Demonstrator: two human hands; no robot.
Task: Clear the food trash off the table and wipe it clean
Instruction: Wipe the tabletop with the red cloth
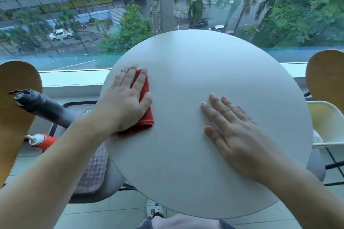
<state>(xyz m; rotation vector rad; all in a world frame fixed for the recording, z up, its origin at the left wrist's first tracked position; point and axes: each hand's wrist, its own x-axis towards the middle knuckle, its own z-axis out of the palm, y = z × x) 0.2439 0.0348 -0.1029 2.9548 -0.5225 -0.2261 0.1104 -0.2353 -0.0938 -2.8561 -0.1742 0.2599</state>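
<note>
A folded red cloth (144, 115) is pressed flat against the left part of the round white table (214, 72) by the left hand (124, 102), fingers straight and spread over it; the right hand (240, 139) is laid palm-down, fingers straight, on the bare tabletop, well apart from the cloth. An orange squeeze bottle (41, 140) is seen lying on a chair to the left, below the table edge.

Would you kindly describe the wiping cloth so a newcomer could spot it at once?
Find the round white table by the window. On its left edge, the left hand presses flat on a folded cloth. It is the only red thing on the tabletop.
</note>
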